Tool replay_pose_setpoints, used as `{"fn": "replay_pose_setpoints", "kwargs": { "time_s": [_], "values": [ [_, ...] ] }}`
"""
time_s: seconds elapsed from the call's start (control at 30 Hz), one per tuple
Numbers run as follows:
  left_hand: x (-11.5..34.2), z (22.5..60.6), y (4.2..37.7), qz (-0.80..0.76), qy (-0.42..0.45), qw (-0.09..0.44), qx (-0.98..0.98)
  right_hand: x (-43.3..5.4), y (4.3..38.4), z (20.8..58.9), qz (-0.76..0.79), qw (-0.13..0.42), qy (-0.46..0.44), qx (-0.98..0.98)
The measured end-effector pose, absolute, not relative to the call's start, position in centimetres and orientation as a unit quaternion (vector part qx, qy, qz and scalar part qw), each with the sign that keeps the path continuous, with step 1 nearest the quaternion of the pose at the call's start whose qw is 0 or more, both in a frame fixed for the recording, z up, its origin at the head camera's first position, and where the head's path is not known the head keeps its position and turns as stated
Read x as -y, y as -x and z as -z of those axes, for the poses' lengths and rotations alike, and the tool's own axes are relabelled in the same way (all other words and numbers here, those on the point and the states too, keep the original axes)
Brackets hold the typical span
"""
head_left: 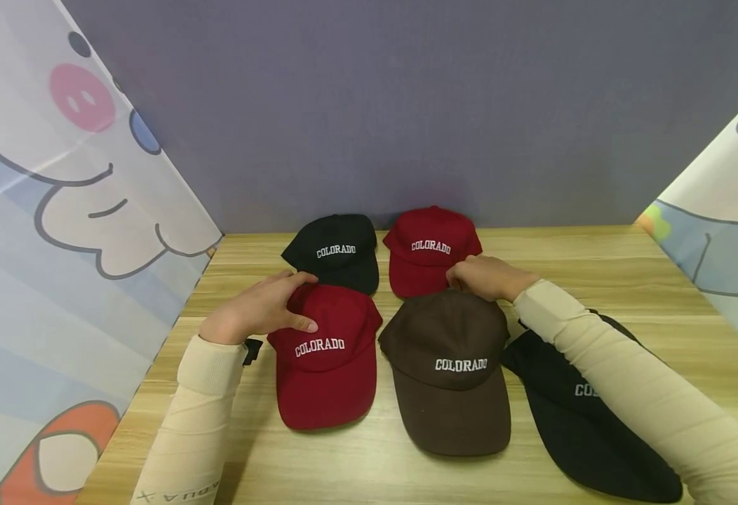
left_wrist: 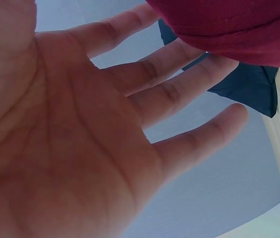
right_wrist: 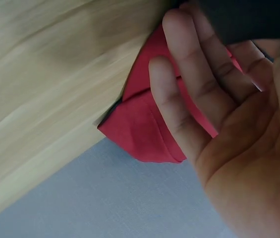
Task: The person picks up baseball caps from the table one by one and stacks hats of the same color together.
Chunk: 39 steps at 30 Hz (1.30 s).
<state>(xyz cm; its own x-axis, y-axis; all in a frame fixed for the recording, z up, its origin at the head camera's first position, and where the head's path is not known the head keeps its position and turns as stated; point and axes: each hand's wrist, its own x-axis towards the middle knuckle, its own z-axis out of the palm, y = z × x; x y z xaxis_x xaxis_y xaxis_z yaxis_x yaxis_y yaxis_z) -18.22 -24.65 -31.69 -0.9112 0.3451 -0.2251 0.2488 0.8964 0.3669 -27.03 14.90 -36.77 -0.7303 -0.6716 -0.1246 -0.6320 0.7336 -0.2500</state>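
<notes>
In the head view, my left hand is at the upper left of the front red cap, its thumb over the crown. The left wrist view shows the fingers of that hand spread and nearly straight, some tips by the red fabric. My right hand is at the back of the brown cap, close to the rear red cap. Its fingers look loosely bent in the right wrist view, beside dark fabric; the thumb is hidden there.
A dark cap stands at the back left, beside the rear red cap. A black cap lies front right, partly under my right forearm. All rest on a wooden table before a grey wall. Printed panels flank both sides.
</notes>
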Motion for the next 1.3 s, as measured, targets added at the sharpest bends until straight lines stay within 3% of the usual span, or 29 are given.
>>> {"fn": "replay_pose_setpoints", "kwargs": {
  "time_s": [0.57,0.8,1.3],
  "values": [
    [24.4,31.9,18.3,-0.170,-0.152,0.146,-0.963,-14.9,27.6,38.2,0.077,0.011,0.385,-0.920],
    [24.3,31.7,18.3,-0.172,-0.155,0.146,-0.962,-14.8,27.9,38.0,0.091,0.016,0.346,-0.934],
    [24.9,31.7,18.4,-0.177,-0.187,0.154,-0.954,-14.1,26.2,36.1,0.069,-0.070,0.289,-0.952]
  ]
}}
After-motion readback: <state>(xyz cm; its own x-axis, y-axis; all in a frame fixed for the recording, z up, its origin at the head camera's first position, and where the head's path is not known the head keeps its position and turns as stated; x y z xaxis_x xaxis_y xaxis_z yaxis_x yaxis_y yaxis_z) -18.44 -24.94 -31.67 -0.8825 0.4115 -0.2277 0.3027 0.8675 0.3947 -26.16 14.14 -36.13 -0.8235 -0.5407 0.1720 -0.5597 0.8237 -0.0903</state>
